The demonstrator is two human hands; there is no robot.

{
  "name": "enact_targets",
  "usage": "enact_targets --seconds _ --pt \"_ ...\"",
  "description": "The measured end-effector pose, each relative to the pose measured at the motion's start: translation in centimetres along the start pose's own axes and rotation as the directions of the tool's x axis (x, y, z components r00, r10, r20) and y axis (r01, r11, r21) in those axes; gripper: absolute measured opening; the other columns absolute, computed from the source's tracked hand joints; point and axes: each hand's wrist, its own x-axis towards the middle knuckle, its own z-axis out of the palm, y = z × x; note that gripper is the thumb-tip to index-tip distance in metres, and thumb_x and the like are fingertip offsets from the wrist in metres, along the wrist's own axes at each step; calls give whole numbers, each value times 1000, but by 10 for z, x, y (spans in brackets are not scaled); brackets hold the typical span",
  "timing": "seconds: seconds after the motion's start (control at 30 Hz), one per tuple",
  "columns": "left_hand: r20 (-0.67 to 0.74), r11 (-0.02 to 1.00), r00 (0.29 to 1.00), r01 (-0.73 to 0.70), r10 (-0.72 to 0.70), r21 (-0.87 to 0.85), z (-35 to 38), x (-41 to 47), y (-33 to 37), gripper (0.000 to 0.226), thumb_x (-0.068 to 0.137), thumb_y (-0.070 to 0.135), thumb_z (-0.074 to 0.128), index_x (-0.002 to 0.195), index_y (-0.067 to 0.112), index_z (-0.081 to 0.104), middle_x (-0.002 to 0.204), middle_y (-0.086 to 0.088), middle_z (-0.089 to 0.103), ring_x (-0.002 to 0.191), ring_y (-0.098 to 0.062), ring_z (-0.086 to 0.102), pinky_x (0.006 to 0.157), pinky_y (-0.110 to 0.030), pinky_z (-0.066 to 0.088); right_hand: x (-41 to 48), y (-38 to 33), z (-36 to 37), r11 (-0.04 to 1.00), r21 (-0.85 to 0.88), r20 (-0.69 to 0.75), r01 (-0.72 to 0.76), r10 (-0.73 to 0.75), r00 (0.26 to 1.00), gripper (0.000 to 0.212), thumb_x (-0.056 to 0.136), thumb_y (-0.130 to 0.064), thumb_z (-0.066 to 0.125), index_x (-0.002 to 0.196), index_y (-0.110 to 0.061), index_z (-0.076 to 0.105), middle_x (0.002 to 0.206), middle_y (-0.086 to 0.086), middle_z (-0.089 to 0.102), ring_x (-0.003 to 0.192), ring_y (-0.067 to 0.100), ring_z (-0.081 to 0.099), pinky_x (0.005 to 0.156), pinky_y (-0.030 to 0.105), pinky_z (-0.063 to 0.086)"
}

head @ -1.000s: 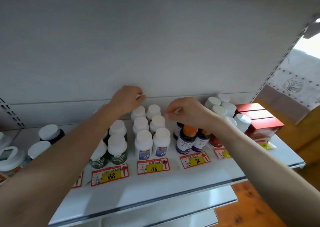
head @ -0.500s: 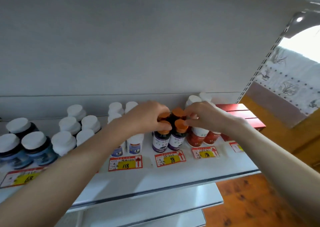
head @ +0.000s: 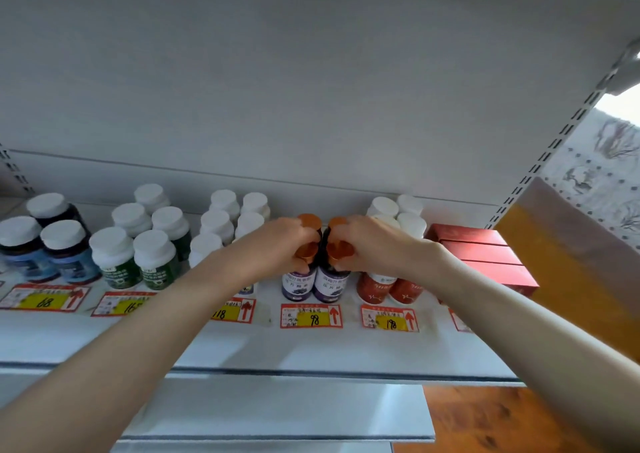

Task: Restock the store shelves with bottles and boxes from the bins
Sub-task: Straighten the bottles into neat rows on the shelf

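Two rows of dark purple-labelled bottles with orange caps stand on the white shelf (head: 311, 348) above the "98" price tag (head: 311, 316). My left hand (head: 277, 245) curls round the cap of the front left orange-capped bottle (head: 300, 283). My right hand (head: 370, 245) curls round the cap of the front right orange-capped bottle (head: 330, 283). Two more orange caps (head: 310, 220) show just behind my fingers. Both forearms reach in from the lower corners.
White-capped bottles stand in rows left of my hands: white ones (head: 221, 224), green ones (head: 156, 262), blue ones (head: 65, 252). Red bottles (head: 372, 290) and red boxes (head: 485, 255) sit to the right. A slotted upright (head: 554, 141) bounds the shelf; a lower shelf (head: 277, 414) juts below.
Both hands moved from the white bottles at the back to the orange-capped bottles, then closed round the front pair. The view shifted right and nearer.
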Motion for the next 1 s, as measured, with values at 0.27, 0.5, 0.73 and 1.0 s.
enact_targets --seconds 0.27,0.5,0.73,1.0 --pt "13 999 1000 13 -13 -34 0 0 -1 20 76 11 69 95 7 62 95 -3 59 86 -19 57 74 -34 45 0 -5 5 998 28 -38 -51 52 998 11 83 -20 57 79 -11 51 86 4 53 76 22 55 65 34 43" --pt "6 999 1000 21 -21 -23 -1 -2 1 17 78 12 67 93 7 61 94 -6 59 85 -21 57 72 -31 43 0 -6 8 994 30 -62 -108 109 992 15 84 -23 57 87 -9 55 83 1 49 76 22 53 62 32 42" --pt "59 999 998 20 -18 -30 -7 -2 1 18 79 18 67 94 11 61 91 -5 59 83 -21 57 74 -37 46 -3 -5 3 989 85 -18 -119 121 992 22 85 -30 60 90 -9 56 76 -4 48 73 18 52 67 33 45" --pt "22 985 986 163 -165 47 -39 32 -18 43 90 33 56 126 11 54 120 -9 59 106 -21 56 82 -24 39 24 26 -23 951 130 -25 -279 284 958 35 89 -30 57 120 -14 56 115 6 59 102 22 56 89 39 48"
